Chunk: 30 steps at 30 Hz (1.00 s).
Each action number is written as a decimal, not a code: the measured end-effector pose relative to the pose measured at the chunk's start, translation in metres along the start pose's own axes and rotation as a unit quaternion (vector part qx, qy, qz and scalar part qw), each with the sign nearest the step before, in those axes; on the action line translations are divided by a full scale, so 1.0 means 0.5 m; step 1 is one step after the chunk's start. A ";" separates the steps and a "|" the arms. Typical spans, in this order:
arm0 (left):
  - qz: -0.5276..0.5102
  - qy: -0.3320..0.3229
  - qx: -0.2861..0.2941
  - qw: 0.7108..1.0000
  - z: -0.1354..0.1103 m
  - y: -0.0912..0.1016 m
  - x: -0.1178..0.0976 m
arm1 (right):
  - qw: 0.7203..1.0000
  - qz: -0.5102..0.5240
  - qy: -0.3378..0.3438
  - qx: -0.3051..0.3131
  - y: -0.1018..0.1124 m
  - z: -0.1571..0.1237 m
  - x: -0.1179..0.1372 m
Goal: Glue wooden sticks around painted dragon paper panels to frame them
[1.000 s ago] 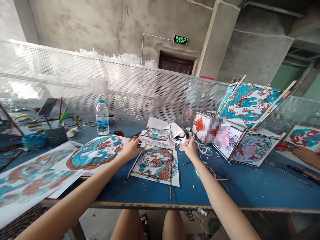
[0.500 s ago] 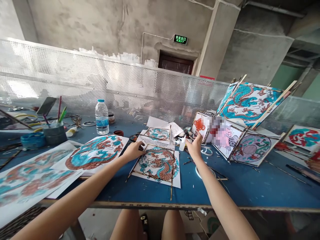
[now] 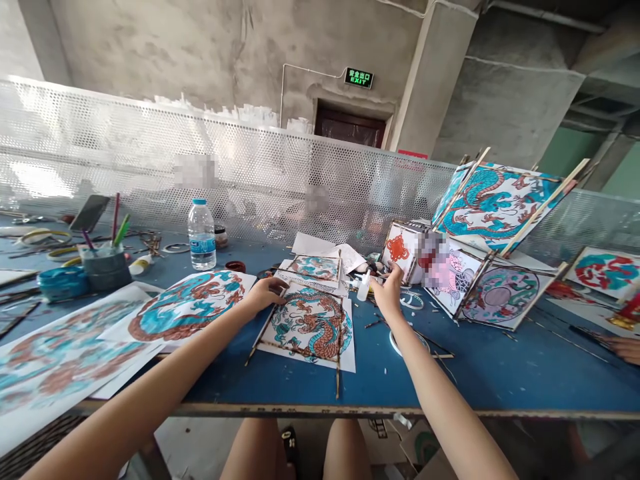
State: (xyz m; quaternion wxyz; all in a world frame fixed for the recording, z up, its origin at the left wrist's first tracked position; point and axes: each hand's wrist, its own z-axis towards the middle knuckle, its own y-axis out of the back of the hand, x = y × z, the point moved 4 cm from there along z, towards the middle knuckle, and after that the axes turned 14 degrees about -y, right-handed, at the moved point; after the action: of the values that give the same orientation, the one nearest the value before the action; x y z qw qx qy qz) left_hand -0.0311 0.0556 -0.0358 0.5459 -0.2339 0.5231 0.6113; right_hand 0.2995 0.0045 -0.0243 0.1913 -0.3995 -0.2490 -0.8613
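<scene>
My left hand [image 3: 264,295] is at the upper left corner of a dragon picture [image 3: 315,323] in brown and teal on white paper. Its fingers curl onto the thin stick frame [image 3: 261,325] laid over that picture. To the right, my right hand [image 3: 389,292] is raised above the table, thumb and index finger apart. A small white glue bottle [image 3: 364,288] appears just left of its thumb; whether they touch is unclear. Behind the large picture lies a smaller framed dragon picture [image 3: 316,268]. The far fingers of my right hand are hidden.
Round dragon paintings [image 3: 195,303] lie at left, near a water bottle [image 3: 202,233] and a brush cup [image 3: 105,267]. Painted stick-framed lanterns [image 3: 500,200] stand at right. White tape rolls [image 3: 410,343] lie on the blue table [image 3: 480,373]. Another person's hand [image 3: 625,348] shows at far right.
The framed dragon picture has shifted slightly left and turned a little. My left hand's fingers have moved slightly along its corner. My right hand stays about where it was. Another person's hand shows more clearly.
</scene>
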 end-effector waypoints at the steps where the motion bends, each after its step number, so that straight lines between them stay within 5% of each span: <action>1: -0.024 0.010 -0.011 1.000 -0.001 0.002 -0.004 | 1.000 0.002 0.002 -0.002 0.001 0.000 0.002; 5: -0.137 0.067 -0.033 0.988 -0.008 0.007 -0.021 | 0.998 0.048 0.003 0.033 0.003 -0.006 0.017; 9: -0.170 0.103 -0.047 0.979 -0.013 0.010 -0.020 | 0.976 0.021 -0.015 0.215 -0.015 -0.024 0.036; 14: -0.092 0.098 -0.054 0.989 -0.011 0.014 -0.002 | 0.905 -0.066 0.010 0.421 -0.046 -0.062 0.039; 22: -0.086 -0.168 -0.007 0.982 -0.002 0.004 -0.042 | 0.883 -0.119 -0.017 0.454 -0.068 -0.073 0.006; 30: -0.138 -0.220 -0.075 0.963 -0.009 0.017 -0.072 | 0.845 0.010 -0.240 0.478 -0.073 -0.081 0.000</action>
State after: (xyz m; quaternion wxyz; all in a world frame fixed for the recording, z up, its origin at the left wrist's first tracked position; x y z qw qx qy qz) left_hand -0.0294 0.0377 -0.0029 0.7073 -0.2038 0.3052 0.6043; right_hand 0.2562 0.0099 -0.0569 0.3013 -0.4551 -0.6643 -0.5107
